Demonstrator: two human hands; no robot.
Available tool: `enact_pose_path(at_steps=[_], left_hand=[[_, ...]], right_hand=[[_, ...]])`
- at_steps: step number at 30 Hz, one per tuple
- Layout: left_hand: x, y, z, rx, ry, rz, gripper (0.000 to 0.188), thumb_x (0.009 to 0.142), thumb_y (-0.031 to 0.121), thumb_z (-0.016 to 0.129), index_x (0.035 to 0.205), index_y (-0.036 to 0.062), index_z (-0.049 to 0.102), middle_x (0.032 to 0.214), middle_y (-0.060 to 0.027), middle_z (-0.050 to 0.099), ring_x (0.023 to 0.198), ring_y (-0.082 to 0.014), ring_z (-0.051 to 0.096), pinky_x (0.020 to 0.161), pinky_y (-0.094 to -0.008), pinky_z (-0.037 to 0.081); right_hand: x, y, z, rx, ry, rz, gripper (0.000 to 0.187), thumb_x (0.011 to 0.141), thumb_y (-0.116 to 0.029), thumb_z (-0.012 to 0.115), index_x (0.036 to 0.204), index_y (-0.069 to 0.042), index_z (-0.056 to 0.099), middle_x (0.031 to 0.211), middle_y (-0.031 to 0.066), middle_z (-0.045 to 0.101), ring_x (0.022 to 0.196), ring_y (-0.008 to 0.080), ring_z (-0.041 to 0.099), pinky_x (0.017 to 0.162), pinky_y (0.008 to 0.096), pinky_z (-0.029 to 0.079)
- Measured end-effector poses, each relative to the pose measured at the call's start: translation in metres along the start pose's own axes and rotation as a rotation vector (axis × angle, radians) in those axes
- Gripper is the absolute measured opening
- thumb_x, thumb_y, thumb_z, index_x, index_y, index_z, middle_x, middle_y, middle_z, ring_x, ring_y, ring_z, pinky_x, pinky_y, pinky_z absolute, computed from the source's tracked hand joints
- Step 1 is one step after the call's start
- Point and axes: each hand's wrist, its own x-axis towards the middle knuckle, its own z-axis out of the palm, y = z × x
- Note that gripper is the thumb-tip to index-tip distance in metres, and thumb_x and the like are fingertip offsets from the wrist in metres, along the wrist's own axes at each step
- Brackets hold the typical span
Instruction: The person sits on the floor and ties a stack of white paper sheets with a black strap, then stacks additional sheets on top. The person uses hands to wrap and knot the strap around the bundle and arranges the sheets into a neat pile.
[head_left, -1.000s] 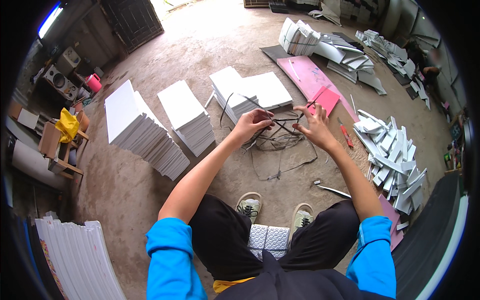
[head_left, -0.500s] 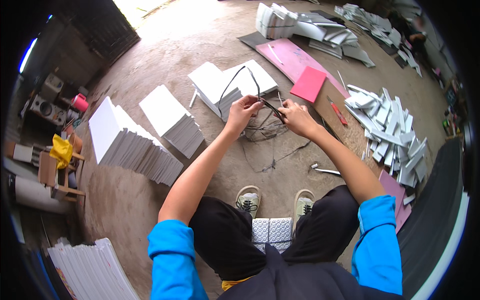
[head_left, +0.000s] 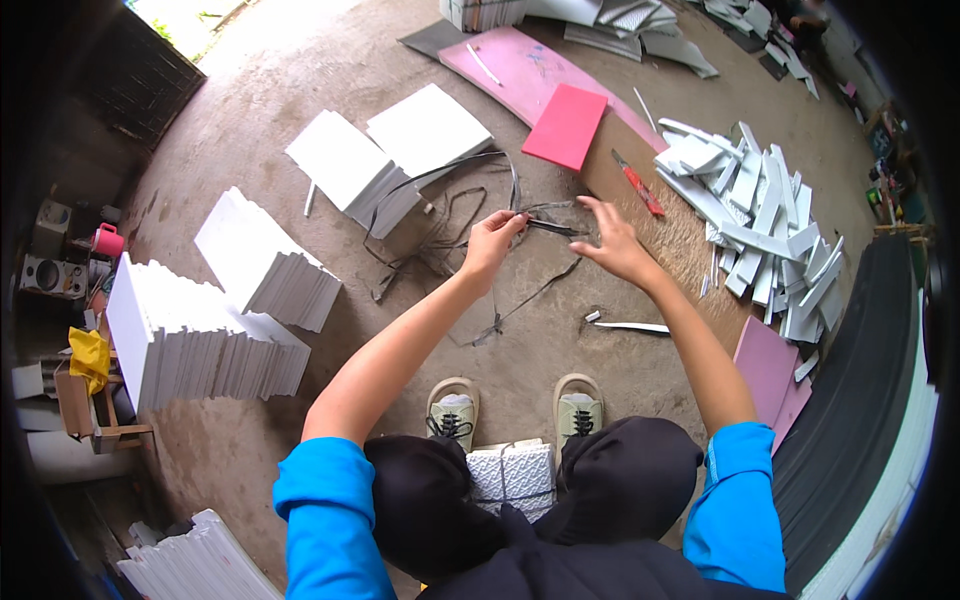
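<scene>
Pinched in the fingers of my left hand (head_left: 492, 248) is a dark, flat strap (head_left: 551, 228). One length arches up and back to the left; short ends stick out to the right. My right hand (head_left: 618, 246) is just beyond those ends, thumb and fingers spread, with nothing in it. Below both hands a loose tangle of similar straps (head_left: 465, 205) lies on the concrete floor. Between my knees sits a white textured foam block (head_left: 512, 478) tied with a dark strap.
Stacks of white foam sheets (head_left: 265, 250) stand to the left and ahead (head_left: 345, 165). On a wooden board (head_left: 672, 230) lies a red-handled knife (head_left: 638, 187), near a red sheet (head_left: 566, 126) and a large pink sheet (head_left: 520, 70). A heap of white offcuts (head_left: 770, 225) is at right.
My right hand has let go of the strap and opened. My left hand still pinches it. The view has shifted, so surrounding things sit further left in the picture.
</scene>
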Motion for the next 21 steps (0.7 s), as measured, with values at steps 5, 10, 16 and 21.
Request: enact_pose_path(at_steps=[5, 10, 16, 21], left_hand=[[0.011, -0.032, 0.007, 0.191, 0.03, -0.197, 0.03, 0.085, 0.038, 0.052, 0.089, 0.0111, 0.065, 0.072, 0.0056, 0.05, 0.053, -0.0026, 0.034, 0.046, -0.0194, 0.026], [0.023, -0.043, -0.017, 0.378, 0.205, -0.206, 0.042, 0.087, 0.044, 0.045, 0.086, 0.008, 0.065, 0.068, 0.0035, 0.052, 0.055, -0.0047, 0.039, 0.049, -0.021, 0.032], [0.015, -0.027, -0.034, 0.082, 0.041, -0.044, 0.023, 0.086, 0.025, 0.054, 0.088, 0.006, 0.067, 0.069, 0.0039, 0.06, 0.06, -0.005, 0.048, 0.054, -0.0208, 0.039], [0.005, -0.009, -0.04, 0.287, 0.207, -0.007, 0.024, 0.083, 0.028, 0.057, 0.083, 0.0061, 0.068, 0.062, 0.0047, 0.054, 0.055, -0.0026, 0.042, 0.05, -0.0193, 0.032]], right_hand=[[0.011, -0.027, 0.042, 0.521, 0.095, 0.021, 0.029, 0.081, -0.027, 0.058, 0.095, -0.001, 0.056, 0.069, 0.0125, 0.06, 0.067, 0.0249, 0.061, 0.063, 0.032, 0.045], [0.01, -0.041, 0.053, 0.534, 0.077, 0.075, 0.02, 0.086, -0.017, 0.048, 0.081, 0.0, 0.058, 0.061, 0.0159, 0.053, 0.055, 0.0256, 0.053, 0.054, 0.0341, 0.04], [-0.002, -0.049, 0.045, 0.51, 0.093, 0.058, 0.019, 0.085, -0.017, 0.048, 0.079, -0.001, 0.057, 0.059, 0.0167, 0.053, 0.054, 0.0297, 0.053, 0.053, 0.0353, 0.04], [-0.014, -0.076, 0.029, 0.407, 0.033, 0.021, 0.015, 0.086, -0.016, 0.047, 0.084, -0.003, 0.054, 0.064, 0.0206, 0.055, 0.063, 0.0371, 0.056, 0.055, 0.0408, 0.041]])
